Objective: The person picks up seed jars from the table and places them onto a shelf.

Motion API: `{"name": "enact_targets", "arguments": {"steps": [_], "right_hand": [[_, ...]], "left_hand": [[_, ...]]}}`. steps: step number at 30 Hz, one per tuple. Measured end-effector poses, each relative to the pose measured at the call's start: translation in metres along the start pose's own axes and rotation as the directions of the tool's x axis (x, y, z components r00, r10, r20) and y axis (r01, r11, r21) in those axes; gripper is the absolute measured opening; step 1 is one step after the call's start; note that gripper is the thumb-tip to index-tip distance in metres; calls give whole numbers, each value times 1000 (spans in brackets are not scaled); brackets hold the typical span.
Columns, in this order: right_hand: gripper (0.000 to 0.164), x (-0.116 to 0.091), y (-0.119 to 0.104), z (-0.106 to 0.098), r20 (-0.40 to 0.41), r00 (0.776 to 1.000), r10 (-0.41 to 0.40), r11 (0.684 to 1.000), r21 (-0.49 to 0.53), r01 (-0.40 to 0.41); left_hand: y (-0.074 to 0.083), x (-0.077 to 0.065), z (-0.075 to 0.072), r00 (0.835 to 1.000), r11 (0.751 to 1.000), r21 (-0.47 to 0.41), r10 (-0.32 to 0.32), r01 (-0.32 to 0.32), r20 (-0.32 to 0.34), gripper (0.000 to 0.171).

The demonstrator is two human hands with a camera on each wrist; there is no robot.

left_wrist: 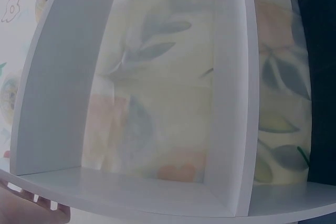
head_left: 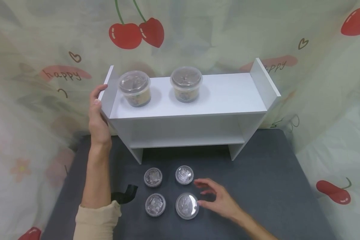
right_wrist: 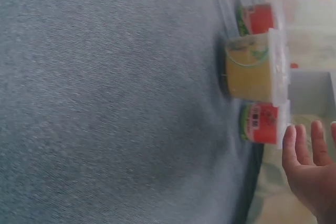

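Observation:
My left hand (head_left: 99, 116) grips the left side panel of a white two-tier shelf (head_left: 228, 91); part of its fingers shows outside the panel in the left wrist view. Above the dark table my right hand (head_left: 217, 200) has its fingers and thumb spread apart beside a larger round tub (head_left: 187, 206) with a clear lid. The thumb tip is at that tub's rim; contact cannot be told. In the right wrist view the yellow tub (right_wrist: 249, 66) stands between red-labelled small tubs (right_wrist: 262, 123). Two lidded tubs (head_left: 135, 88) stand on the shelf's top board.
Three smaller lidded tubs (head_left: 153, 177) stand on the dark tabletop (head_left: 258, 186) before the shelf. A black strip (head_left: 126, 195) lies by the left forearm. A printed curtain (head_left: 204, 30) hangs behind and at both sides.

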State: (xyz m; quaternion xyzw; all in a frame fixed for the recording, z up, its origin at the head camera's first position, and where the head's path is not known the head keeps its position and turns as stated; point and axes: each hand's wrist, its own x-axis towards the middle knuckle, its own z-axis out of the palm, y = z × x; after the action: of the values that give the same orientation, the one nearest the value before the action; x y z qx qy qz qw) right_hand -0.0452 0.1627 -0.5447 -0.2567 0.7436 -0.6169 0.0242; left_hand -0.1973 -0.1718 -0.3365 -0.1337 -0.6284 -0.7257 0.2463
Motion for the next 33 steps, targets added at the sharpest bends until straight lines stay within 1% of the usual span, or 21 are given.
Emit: {"name": "enact_targets", "arguments": {"steps": [6, 8, 10, 12, 19, 23, 25, 26, 29, 30, 32, 33], "right_hand": [[63, -5, 14, 7, 22, 999, -31, 999, -16, 32], [64, -6, 19, 9, 28, 998, -52, 998, -27, 53], [65, -7, 22, 11, 40, 998, -53, 998, -33, 54], [65, -8, 24, 13, 58, 997, -43, 998, -41, 45], [66, -10, 26, 19, 115, 991, 60, 998, -39, -56], [68, -11, 26, 23, 134, 987, 86, 995, -59, -79], [68, -10, 18, 24, 134, 987, 93, 994, -63, -86], [68, -9, 17, 25, 133, 987, 91, 994, -69, -82], [70, -9, 15, 26, 132, 984, 117, 991, -81, -107], [70, -10, 16, 27, 134, 983, 125, 990, -85, -114], [71, -12, 26, 28, 141, 980, 143, 986, -101, -130], [72, -13, 27, 28, 145, 978, 151, 985, -106, -136]], "left_hand": [[-1, -1, -1, 1000, 999, 46, -1, 1, 3, 45], [-1, -1, -1, 1000, 999, 45, -6, 5, 3, 45], [-1, -1, -1, 1000, 999, 40, -5, 5, 1, 45], [-1, -1, -1, 1000, 999, 32, -5, 5, -2, 45], [1, -1, 0, 1000, 999, 39, -3, 3, -3, 47], [1, -1, 0, 1000, 999, 49, -2, 3, -4, 47], [0, -1, 0, 1000, 999, 48, -4, 4, -4, 47], [0, -1, 0, 1000, 999, 47, -1, 1, -3, 47], [0, 0, 0, 1000, 999, 50, 2, -2, 1, 47], [0, 0, 0, 1000, 999, 50, 4, -4, 1, 47], [-1, 0, 0, 1000, 999, 53, 6, -6, 2, 47], [-1, 0, 0, 1000, 999, 51, 5, -5, 3, 47]]}}
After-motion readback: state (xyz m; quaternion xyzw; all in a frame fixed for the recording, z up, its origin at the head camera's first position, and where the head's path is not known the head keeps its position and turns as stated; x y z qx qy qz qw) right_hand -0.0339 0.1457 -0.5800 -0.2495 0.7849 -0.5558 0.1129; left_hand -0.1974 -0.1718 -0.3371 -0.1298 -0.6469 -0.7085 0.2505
